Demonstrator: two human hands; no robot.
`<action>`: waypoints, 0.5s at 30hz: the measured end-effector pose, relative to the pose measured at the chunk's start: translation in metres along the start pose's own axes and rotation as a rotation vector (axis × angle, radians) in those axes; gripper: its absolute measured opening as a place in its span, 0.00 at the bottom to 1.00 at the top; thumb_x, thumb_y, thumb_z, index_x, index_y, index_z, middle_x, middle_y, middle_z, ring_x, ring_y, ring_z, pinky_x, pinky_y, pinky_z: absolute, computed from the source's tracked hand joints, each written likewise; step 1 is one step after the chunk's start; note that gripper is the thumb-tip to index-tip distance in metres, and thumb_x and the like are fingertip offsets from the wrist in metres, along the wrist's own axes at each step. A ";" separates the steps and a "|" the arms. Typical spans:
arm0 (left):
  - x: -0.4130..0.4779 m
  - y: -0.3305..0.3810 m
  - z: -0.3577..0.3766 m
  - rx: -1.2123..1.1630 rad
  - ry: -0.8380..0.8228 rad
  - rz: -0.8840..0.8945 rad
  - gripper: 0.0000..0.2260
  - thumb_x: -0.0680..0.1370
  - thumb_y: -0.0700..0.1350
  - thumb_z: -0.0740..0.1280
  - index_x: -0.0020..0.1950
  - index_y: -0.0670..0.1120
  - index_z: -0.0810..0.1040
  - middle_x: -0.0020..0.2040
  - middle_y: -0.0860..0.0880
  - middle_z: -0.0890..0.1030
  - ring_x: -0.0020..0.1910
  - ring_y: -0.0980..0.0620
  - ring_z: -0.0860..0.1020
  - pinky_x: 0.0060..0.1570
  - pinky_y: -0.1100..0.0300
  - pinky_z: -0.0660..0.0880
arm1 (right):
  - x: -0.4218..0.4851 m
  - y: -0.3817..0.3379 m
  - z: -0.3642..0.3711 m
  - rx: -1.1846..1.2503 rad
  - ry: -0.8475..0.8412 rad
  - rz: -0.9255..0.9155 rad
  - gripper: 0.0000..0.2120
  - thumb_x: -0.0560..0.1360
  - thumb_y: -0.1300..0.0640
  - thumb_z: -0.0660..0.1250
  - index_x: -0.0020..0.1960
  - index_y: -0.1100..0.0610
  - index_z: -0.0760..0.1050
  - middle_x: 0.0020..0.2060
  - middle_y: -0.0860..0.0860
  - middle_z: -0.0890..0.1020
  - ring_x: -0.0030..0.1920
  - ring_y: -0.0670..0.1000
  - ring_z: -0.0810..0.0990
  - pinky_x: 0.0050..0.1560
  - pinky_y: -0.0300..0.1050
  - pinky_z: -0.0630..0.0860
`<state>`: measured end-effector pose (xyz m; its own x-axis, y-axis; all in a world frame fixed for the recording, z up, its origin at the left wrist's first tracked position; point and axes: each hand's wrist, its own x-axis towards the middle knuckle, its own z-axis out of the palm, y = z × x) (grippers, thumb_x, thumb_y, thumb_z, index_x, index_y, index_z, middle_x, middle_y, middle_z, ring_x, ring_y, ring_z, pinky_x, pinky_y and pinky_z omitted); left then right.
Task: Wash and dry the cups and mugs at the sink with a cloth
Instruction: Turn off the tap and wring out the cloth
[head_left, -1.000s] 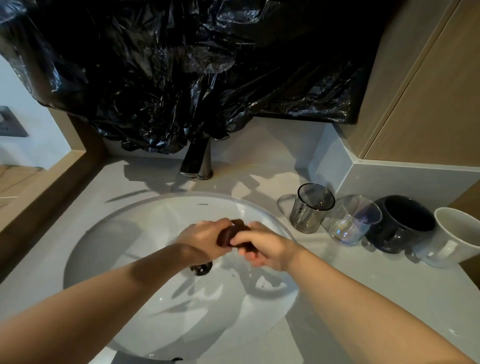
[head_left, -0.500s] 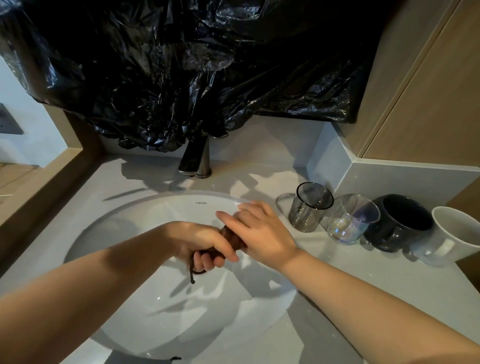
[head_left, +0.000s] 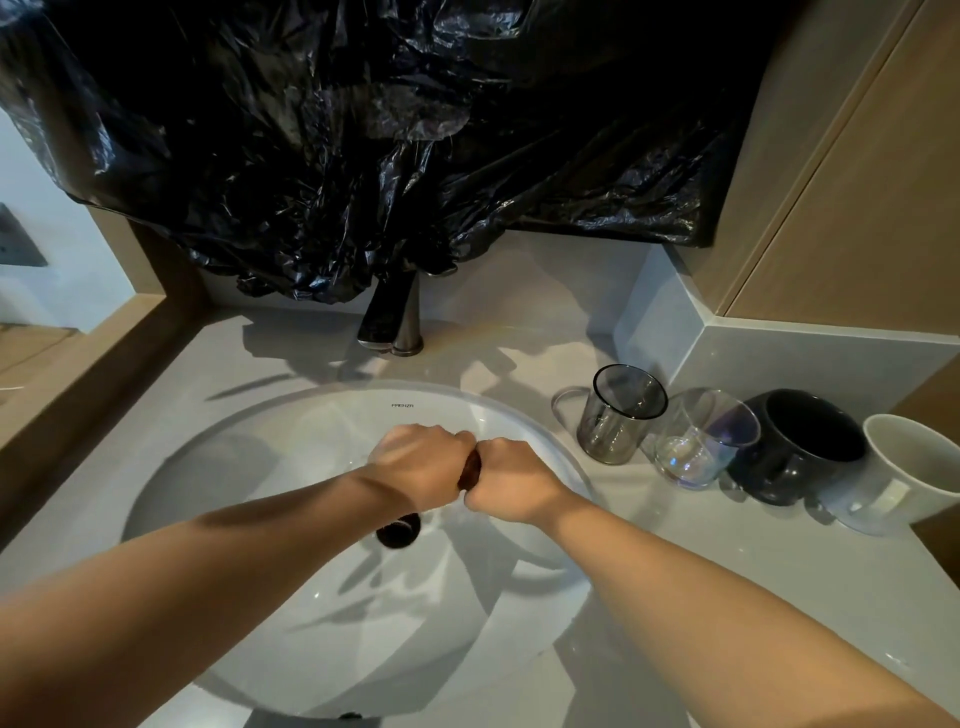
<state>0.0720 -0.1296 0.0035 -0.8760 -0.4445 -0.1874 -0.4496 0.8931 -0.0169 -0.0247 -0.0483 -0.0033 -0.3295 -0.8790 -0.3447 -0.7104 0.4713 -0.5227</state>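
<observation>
Countertop (head_left: 171, 415) | sink (head_left: 311, 649) | faucet (head_left: 389, 317) under black plastic (head_left: 363, 130) | cups (head_left: 706, 441) right | left hand (head_left: 421, 462), right hand (head_left: 509, 478) clench cloth (head_left: 470, 475)

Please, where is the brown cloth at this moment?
In the head view, the brown cloth sits between the left hand and right hand, both gripping it, above the white sink near its drain.

Faucet (head_left: 395, 317) behind sink (head_left: 218, 457); cups (head_left: 618, 415) in row on counter (head_left: 779, 571), right of sink.
</observation>
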 end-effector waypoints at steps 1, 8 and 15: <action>0.001 -0.003 0.000 0.061 0.041 0.044 0.11 0.78 0.42 0.58 0.60 0.45 0.67 0.44 0.46 0.78 0.44 0.43 0.77 0.40 0.56 0.66 | -0.002 -0.002 0.000 0.140 -0.012 0.047 0.10 0.68 0.66 0.62 0.33 0.55 0.67 0.31 0.50 0.72 0.36 0.53 0.73 0.32 0.40 0.66; 0.010 -0.029 -0.002 0.323 0.385 0.431 0.12 0.68 0.41 0.65 0.48 0.43 0.66 0.26 0.46 0.74 0.22 0.45 0.74 0.23 0.63 0.52 | -0.022 -0.019 0.010 0.872 -0.119 0.261 0.13 0.64 0.70 0.60 0.31 0.55 0.60 0.22 0.49 0.61 0.24 0.48 0.56 0.25 0.39 0.52; 0.008 -0.029 0.004 0.217 0.353 0.389 0.12 0.68 0.44 0.66 0.46 0.46 0.65 0.26 0.49 0.74 0.24 0.47 0.75 0.24 0.61 0.59 | -0.023 -0.013 0.013 0.977 -0.243 0.261 0.14 0.68 0.70 0.59 0.33 0.54 0.58 0.22 0.47 0.61 0.23 0.46 0.55 0.23 0.38 0.52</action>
<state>0.0791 -0.1585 -0.0014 -0.9919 -0.0430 0.1193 -0.0687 0.9729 -0.2208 -0.0004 -0.0331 0.0014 -0.1900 -0.7537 -0.6292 0.2141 0.5936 -0.7758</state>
